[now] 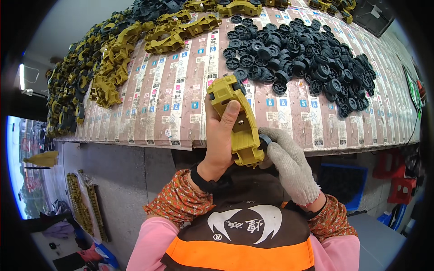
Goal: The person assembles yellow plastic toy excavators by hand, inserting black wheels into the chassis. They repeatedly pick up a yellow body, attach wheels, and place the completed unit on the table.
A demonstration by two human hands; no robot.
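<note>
Left hand (219, 141) is clamped round a yellow toy-vehicle chassis (244, 135), judged light, stiff and best gripped mid-body; gloved right hand (291, 163) pinches a dark wheel (265, 140) at its near right.

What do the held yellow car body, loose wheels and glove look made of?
Held yellow car body: probably matte moulded plastic, given its thin walls. Loose wheels: likely dull black plastic, with moulded spokes. Glove: seemingly knitted cotton or similar yarn, showing fuzzy texture.
</note>
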